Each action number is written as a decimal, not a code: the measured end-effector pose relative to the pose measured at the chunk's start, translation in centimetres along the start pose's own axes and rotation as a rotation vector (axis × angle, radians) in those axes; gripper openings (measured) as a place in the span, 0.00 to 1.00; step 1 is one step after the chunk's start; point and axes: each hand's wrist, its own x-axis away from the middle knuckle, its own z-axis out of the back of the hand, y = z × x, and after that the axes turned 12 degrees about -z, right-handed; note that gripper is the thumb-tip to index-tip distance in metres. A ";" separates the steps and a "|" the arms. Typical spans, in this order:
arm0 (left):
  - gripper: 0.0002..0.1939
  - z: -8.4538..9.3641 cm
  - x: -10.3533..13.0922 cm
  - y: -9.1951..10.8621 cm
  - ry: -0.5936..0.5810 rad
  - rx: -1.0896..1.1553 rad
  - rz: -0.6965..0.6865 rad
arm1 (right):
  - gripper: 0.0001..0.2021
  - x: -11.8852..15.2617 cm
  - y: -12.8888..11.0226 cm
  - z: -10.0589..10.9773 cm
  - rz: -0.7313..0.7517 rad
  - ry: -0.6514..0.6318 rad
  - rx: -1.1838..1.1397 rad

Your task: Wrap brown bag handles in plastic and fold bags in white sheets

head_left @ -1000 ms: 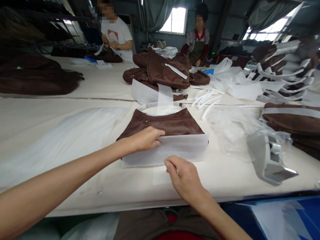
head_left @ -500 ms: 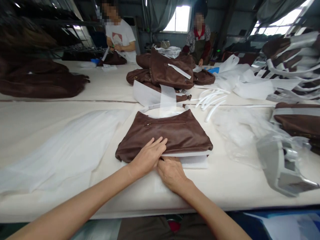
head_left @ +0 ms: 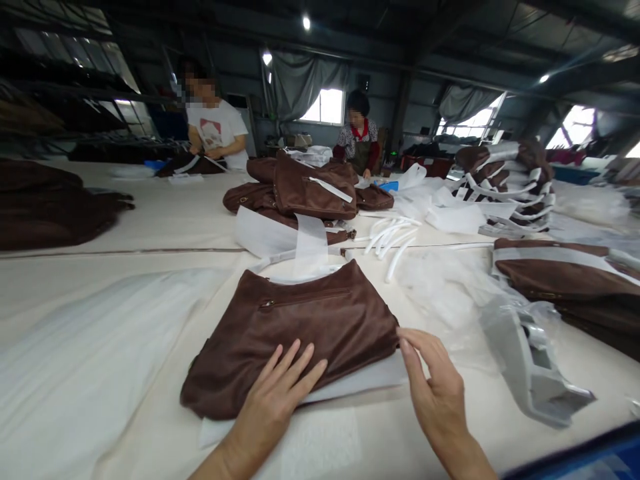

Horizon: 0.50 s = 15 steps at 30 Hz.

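A brown leather handbag [head_left: 300,313] lies flat on the cream table, its zip pocket facing up and its wrapped handle pointing away from me. My left hand [head_left: 283,393] rests on the bag's lower part, palm down with fingers spread. At the bag's right bottom corner, my right hand [head_left: 435,380] pinches the edge between thumb and fingertips. White sheet paper [head_left: 355,383] sticks out from beneath the bag along its near side. Another white paper strip [head_left: 311,241] stands up around the handle.
A grey tape dispenser [head_left: 535,367] and clear plastic film [head_left: 450,300] are to the right. More brown bags [head_left: 315,187] are piled behind, beside white tubes [head_left: 393,240]. White sheets [head_left: 100,347] cover the left. Two people [head_left: 217,130] work across the table.
My right hand has come out from under the bag's near edge and moved to its right corner. My left hand stays on the bag, which now sits slightly turned. The view has tilted up.
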 end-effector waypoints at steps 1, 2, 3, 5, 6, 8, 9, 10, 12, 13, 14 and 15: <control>0.35 0.2 -0.1 0.0 -0.017 -0.004 -0.001 | 0.13 -0.6 -0.9 -0.3 0.100 -0.041 0.032; 0.34 0.4 -0.1 0.0 -0.037 -0.009 -0.004 | 0.16 -1.0 -1.6 -0.7 0.186 -0.124 0.088; 0.34 0.7 -0.2 0.0 -0.056 -0.017 -0.006 | 0.19 -1.0 -1.9 -1.4 0.253 -0.235 0.157; 0.32 1.0 -0.4 0.0 -0.075 -0.041 -0.012 | 0.24 -0.4 -1.5 -2.6 0.330 -0.476 0.282; 0.31 1.1 -0.4 0.1 -0.074 -0.053 -0.014 | 0.27 0.0 -1.0 -3.0 0.333 -0.579 0.314; 0.30 1.1 -0.3 0.2 -0.063 -0.067 -0.009 | 0.27 0.2 0.2 -3.3 0.282 -0.745 0.302; 0.31 1.0 -0.2 0.2 -0.054 -0.068 -0.008 | 0.24 -0.2 0.7 -3.1 0.234 -0.799 0.265; 0.32 1.0 -0.2 0.2 -0.047 -0.067 -0.005 | 0.20 -1.0 1.0 -3.0 0.171 -0.820 0.210; 0.34 0.8 0.0 0.2 -0.039 -0.062 0.002 | 0.18 -3.8 1.4 -2.8 0.010 -0.763 0.091; 0.35 0.8 0.0 0.1 -0.039 -0.059 0.002 | 0.20 -5.6 1.6 -2.9 -0.077 -0.682 0.074; 0.36 0.7 0.1 0.1 -0.041 -0.056 -0.001 | 0.21 -7.6 1.9 -3.2 -0.161 -0.576 0.096; 0.36 0.6 0.1 0.0 -0.042 -0.055 -0.008 | 0.21 -9.6 2.3 -3.7 -0.230 -0.473 0.146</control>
